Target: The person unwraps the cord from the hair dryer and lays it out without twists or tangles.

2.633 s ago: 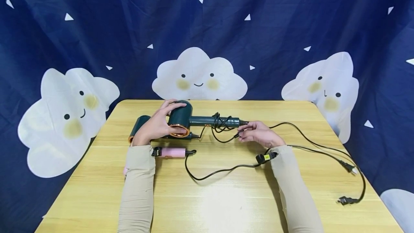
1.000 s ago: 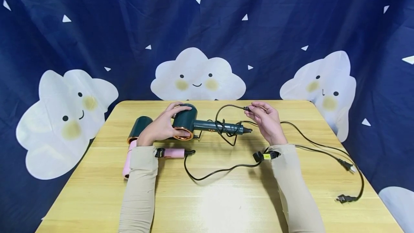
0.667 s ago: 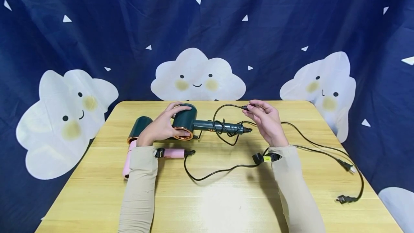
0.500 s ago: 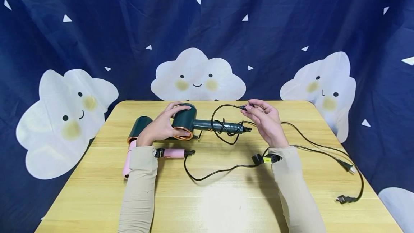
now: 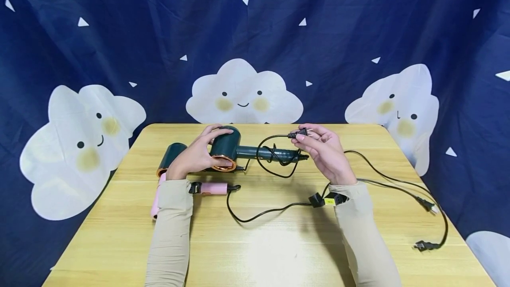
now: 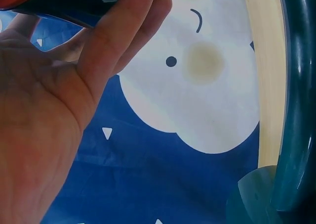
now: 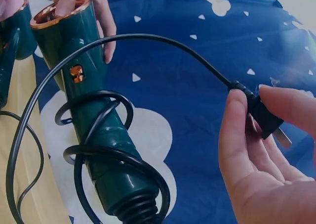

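My left hand (image 5: 195,156) grips the barrel of a dark green hair dryer (image 5: 225,145) with a copper rim, thumb at the rim and fingers over the top. The dryer is held above the table, its handle pointing right. A black cord (image 7: 118,157) winds loosely round that handle, as the right wrist view shows. Between thumb and fingers, my right hand (image 5: 328,154) pinches the black plug (image 7: 264,116) at the cord's end, its metal prongs showing. From the plug the cord arcs back left to the handle.
A second green hair dryer (image 5: 173,156) lies behind my left wrist. A pink hair dryer (image 5: 213,188) lies nearer, partly under the left forearm. Its cord runs right across the wooden table (image 5: 255,251). Two plugs, one farther (image 5: 428,206) and one nearer (image 5: 426,246), lie at the right edge.
My right hand rose from beside the handle's end with the plug, unwinding a cord loop, then shifted slightly left and turned so the plug shows. The left hand keeps its grip on the dryer.
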The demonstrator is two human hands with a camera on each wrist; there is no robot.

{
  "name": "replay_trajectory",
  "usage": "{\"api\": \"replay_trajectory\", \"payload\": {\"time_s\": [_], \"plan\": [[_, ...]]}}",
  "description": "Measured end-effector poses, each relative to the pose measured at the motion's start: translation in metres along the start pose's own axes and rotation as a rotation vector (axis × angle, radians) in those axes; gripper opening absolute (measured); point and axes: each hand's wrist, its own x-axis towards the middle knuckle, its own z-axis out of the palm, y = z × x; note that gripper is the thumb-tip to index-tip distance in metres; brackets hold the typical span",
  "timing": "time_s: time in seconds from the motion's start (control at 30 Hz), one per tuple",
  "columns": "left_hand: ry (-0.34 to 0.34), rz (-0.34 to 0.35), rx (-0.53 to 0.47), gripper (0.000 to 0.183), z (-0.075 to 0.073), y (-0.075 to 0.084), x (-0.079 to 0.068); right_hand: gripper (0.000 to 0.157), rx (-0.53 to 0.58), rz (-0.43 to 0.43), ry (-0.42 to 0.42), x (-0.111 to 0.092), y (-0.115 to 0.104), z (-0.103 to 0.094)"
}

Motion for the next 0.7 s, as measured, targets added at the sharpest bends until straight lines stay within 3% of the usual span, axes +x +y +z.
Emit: {"api": "replay_trajectory", "payload": {"time_s": [0.2,0.7], "plan": [[0.015,0.006,-0.008,0.090,-0.0012,-0.0009,-0.0012,0.027,-0.075,-0.018,-0.123,-0.0018,0.0041,0.0013],[0.033,0.013,-0.031,0.091,-0.0033,-0.0009,-0.0040,0.024,-0.331,0.129,-0.355,-0.0053,0.0084,0.0013]]}}
